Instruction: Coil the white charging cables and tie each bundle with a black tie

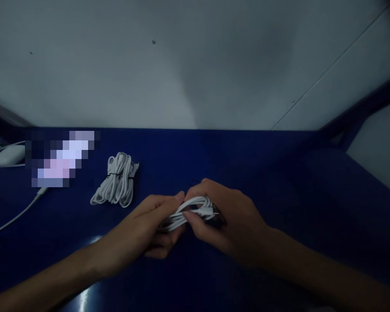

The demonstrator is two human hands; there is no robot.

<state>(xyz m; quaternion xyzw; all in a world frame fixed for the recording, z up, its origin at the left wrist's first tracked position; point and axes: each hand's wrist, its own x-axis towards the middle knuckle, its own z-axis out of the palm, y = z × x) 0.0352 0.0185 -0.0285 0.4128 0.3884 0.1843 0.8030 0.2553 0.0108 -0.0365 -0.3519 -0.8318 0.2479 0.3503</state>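
Observation:
Both of my hands meet over the middle of a dark blue table (279,182). My left hand (149,225) is closed round one end of a coiled white cable (188,212). My right hand (227,221) pinches the other end of the same coil, where a small plug tip shows beside the fingers. A second white cable bundle (117,180), tied round its middle with a dark tie, lies on the table to the left of my hands, apart from them.
A white mouse-like object (8,154) sits at the far left edge. A thin white cord (16,216) runs across the left of the table below a blurred patch. A pale wall rises behind the table's back edge.

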